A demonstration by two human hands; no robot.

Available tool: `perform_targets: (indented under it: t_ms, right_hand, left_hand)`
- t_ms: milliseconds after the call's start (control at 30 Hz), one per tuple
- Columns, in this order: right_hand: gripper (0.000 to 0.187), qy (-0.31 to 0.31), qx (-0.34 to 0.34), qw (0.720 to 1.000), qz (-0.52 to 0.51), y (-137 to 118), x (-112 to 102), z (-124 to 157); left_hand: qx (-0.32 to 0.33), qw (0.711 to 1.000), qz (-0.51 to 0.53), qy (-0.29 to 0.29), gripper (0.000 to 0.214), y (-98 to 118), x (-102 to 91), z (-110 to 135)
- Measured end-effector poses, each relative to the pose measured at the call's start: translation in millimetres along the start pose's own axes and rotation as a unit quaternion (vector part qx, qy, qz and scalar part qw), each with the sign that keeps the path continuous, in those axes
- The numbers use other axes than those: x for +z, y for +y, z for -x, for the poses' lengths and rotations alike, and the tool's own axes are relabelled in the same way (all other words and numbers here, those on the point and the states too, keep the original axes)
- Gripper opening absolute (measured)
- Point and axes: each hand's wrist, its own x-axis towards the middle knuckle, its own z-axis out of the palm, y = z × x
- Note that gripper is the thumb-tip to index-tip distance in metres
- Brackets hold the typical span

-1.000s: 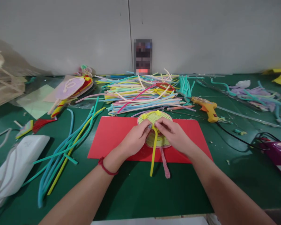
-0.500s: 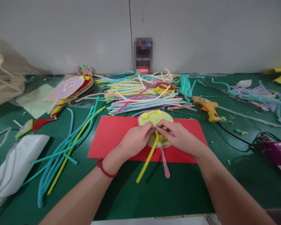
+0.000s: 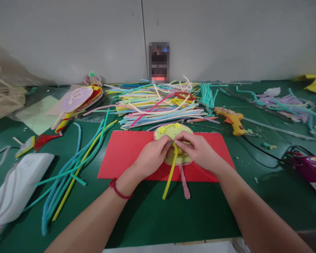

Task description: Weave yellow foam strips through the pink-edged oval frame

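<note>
While pinching the yellow pipe cleaner [image 3: 170, 174] — left hand [image 3: 151, 156] and right hand [image 3: 197, 149], each grip closed tight — held against round disc [image 3: 171, 130] directly beneath the grip; free end trailing nearward, beside pink stem [image 3: 184, 182].

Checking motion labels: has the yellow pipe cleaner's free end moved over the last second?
Yes. The yellow pipe cleaner swung its free end left, away from the pink stem, then came partly back.

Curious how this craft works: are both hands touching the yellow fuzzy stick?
Touching. The head view shows the left hand and right hand pinching the top of the yellow stick.
</note>
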Motion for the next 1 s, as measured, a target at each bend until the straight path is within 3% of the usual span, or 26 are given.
perform_targets:
  t_ms: [433, 600, 733, 833, 1000]
  right_hand:
    - [0.01, 0.041, 0.032, 0.996, -0.078, 2.8, 6.8, -3.5]
    - [0.01, 0.099, 0.055, 0.992, -0.062, 4.0, 9.2, -5.1]
    - [0.011, 0.094, 0.072, 0.986, -0.121, 5.2, 10.5, -6.8]
    - [0.016, 0.081, 0.104, 0.977, -0.169, 4.7, 10.3, -7.9]
    - [0.017, 0.086, 0.102, 0.979, -0.151, 4.8, 9.8, -8.8]
  left_hand:
    - [-0.013, 0.993, 0.105, 0.056, 0.023, -0.1, 3.1, -1.4]
    - [-0.031, 0.984, 0.175, 0.018, 0.017, 2.0, 0.3, -1.2]
    - [-0.041, 0.979, 0.201, -0.007, 0.008, -1.5, -1.5, -2.7]
    - [-0.022, 0.984, 0.176, 0.002, 0.005, -1.8, -3.3, -3.2]
    - [0.003, 0.994, 0.112, 0.009, 0.01, 2.1, -4.2, -2.0]
